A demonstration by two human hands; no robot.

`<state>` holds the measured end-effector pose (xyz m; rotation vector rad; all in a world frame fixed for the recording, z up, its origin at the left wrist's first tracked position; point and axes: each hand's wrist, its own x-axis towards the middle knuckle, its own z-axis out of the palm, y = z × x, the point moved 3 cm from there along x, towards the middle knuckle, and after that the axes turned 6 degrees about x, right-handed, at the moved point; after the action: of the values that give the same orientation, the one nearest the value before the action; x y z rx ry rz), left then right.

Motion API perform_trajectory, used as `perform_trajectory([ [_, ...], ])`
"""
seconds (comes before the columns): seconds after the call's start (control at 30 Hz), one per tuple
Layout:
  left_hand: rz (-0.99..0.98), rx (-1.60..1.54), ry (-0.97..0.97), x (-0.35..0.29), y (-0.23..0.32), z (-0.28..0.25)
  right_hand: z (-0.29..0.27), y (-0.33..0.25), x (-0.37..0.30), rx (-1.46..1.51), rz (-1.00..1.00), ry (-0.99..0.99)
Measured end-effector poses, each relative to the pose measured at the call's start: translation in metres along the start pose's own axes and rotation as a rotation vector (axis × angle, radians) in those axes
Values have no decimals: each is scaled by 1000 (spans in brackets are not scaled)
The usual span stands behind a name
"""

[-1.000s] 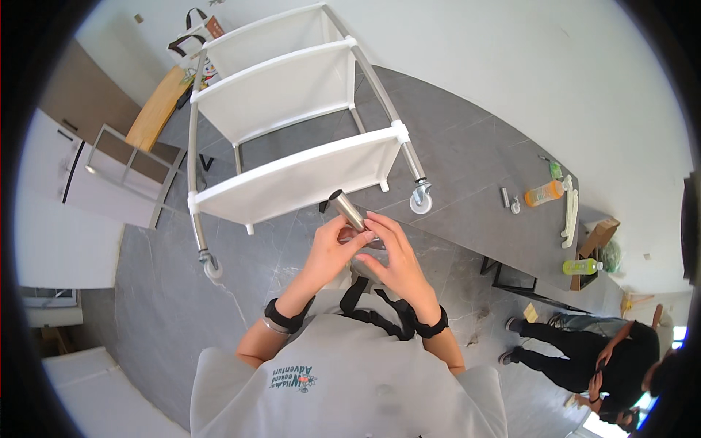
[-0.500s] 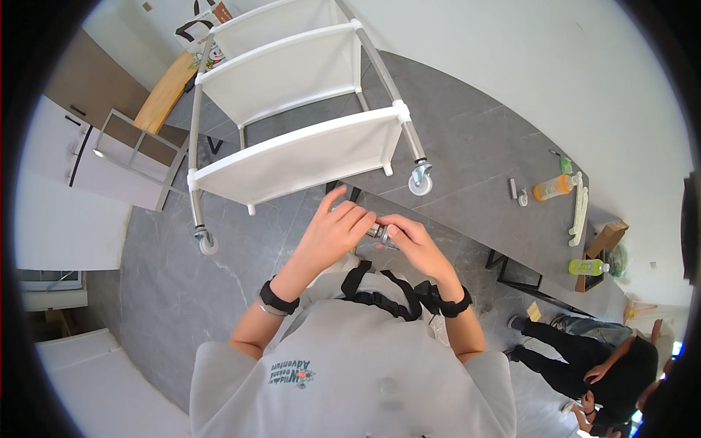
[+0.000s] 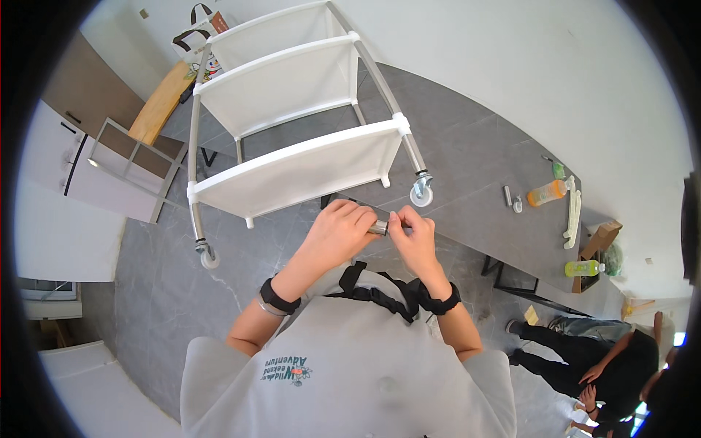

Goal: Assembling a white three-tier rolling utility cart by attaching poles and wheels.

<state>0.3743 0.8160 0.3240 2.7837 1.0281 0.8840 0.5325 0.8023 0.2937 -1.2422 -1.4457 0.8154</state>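
Note:
A short silvery metal tube [image 3: 377, 227] lies in front of my chest, held between both hands. My left hand [image 3: 337, 235] is wrapped round it, hiding much of its length. At the tube's dark-rimmed right end, the closed thumb and fingers of my right hand [image 3: 414, 239] pinch it; whatever else they hold is hidden. Beyond my hands is a white three-tier cart [image 3: 292, 171] with metal legs, its trays tilted toward me. One caster [image 3: 421, 191] is fitted on its right leg and another caster [image 3: 208, 255] on its left leg.
A grey table [image 3: 475, 146] carries another metal tube [image 3: 507, 196], a loose caster [image 3: 518, 204], an orange bottle [image 3: 546, 193], a green bottle [image 3: 583, 269], white plastic parts [image 3: 572, 219] and a cardboard box [image 3: 601, 239]. People in dark clothes [image 3: 577, 354] are at the lower right.
My right hand has shifted its grip to a fingertip pinch at the tube's end. My left hand's raised index finger has curled down. The whole view has shifted slightly.

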Motion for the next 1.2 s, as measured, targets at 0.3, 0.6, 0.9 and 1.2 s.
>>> perform_trajectory([
  [0.3,-59,-181,-168,10,0,-12,-4,-3,3,-36,-57,-70],
  [0.6,-70,-394,-198,8,1,-4,-6,1,-1,2,-25,-84],
  [0.9,-217,-359,-375,5,-2,-1,-8,12,-2,71,77,-59],
  [1.2,-73,-287,-133,7,-1,-7,-5,13,-6,110,127,-48],
])
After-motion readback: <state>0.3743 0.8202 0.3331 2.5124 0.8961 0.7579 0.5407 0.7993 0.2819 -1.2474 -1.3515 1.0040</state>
